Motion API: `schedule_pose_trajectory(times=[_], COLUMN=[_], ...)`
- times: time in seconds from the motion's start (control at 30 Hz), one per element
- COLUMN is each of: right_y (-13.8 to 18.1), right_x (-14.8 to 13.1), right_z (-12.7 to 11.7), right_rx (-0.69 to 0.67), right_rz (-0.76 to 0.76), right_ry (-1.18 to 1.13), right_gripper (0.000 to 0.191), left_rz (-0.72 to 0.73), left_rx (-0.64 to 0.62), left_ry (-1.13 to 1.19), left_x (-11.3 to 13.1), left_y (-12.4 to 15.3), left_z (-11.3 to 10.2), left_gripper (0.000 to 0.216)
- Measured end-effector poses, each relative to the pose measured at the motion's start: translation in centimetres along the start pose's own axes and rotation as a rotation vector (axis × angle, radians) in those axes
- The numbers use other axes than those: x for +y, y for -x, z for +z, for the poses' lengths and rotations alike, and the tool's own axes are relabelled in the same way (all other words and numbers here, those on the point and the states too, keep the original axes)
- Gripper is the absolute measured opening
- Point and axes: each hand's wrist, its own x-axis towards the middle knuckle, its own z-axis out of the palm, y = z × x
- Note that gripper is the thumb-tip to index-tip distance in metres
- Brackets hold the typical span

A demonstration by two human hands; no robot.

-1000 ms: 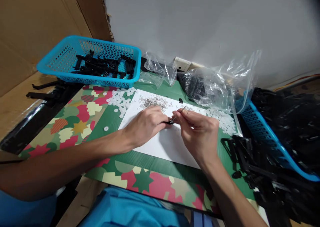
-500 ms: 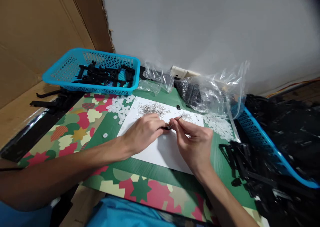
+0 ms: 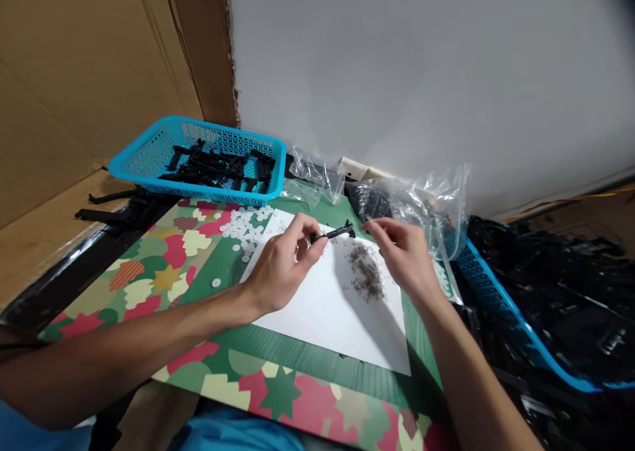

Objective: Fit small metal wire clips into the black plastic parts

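One slim black part (image 3: 334, 232) shows in the head view, raised over the white sheet (image 3: 312, 302) between the two hands. Its long axis runs across the front of the person, from the left hand's fingertips towards the right, climbing slightly in the picture; the broader, forked end points at the right hand. The left hand (image 3: 284, 266) is clamped on the near end, thumb below and fingers above. The right hand (image 3: 409, 256) has its thumb and forefinger close together just beyond the forked end, apart from it; whether anything is pinched there, I cannot tell.

Below the right fingertips, a heap of small wire pieces (image 3: 366, 274) takes up the sheet's right half. Bare paper lies left of the heap and towards the person, giving open room under and in front of the part. The sheet's near edge slants down to a corner at the right, with a strip of green board (image 3: 297, 340) between it and the patterned border (image 3: 330, 398).

Behind, room is tighter: white discs (image 3: 243, 227) sit beside the sheet's far left corner, a blue basket (image 3: 198, 188) of black pieces stands beyond them, and a clear bag (image 3: 421, 206) lies near the wall (image 3: 421, 74). Another blue basket (image 3: 489, 292) bounds the right side.
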Motion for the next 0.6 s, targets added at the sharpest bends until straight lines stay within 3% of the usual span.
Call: schedule_pose_trajectory(times=[0.07, 0.17, 0.37, 0.6], right_y=[-1.0, -1.9, -2.7, -3.1], right_x=[0.4, 0.8, 1.4, 1.5], right_z=[0.9, 2.5, 4.1, 3.6], right_rx=[-0.134, -0.184, -0.211, -0.275], right_rz=[0.005, -0.011, 0.015, 0.038], right_ry=[0.138, 0.180, 0.160, -0.003], right_gripper=[0.035, 0.029, 0.017, 0.022], left_rz=[-0.050, -0.105, -0.159, -0.205], left_rx=[0.075, 0.149, 0.134, 0.078], left_ry=[0.099, 0.154, 0.145, 0.195], left_x=[-0.3, -1.0, -1.5, -1.6], left_y=[-0.4, -0.9, -0.8, -0.8], left_z=[-0.1, -0.1, 0.2, 0.3], left_gripper=[0.016, 0.013, 0.004, 0.033])
